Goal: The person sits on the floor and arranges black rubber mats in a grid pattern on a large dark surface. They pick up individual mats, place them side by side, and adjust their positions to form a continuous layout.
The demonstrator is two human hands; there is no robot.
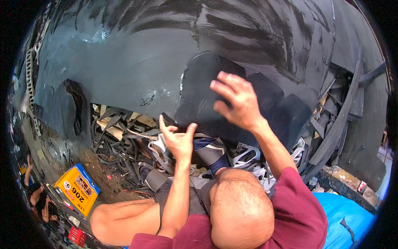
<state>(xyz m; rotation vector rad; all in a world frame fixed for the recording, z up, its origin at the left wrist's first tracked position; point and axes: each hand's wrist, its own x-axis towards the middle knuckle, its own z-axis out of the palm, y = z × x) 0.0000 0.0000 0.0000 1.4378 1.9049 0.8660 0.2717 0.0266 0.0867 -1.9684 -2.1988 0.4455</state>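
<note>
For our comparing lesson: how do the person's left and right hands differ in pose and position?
The left hand is lower in the picture; the right hand appears over the black pieces. The left hand's index finger and thumb spread apart; the right hand's fingers point up-left. Both look empty.

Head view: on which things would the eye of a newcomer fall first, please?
Probably the broad dark sheet across the upper middle, with the right hand over it and the left hand near its lower edge. Then the yellow-and-blue container at lower left and bright blue surface at lower right stand out.
</note>
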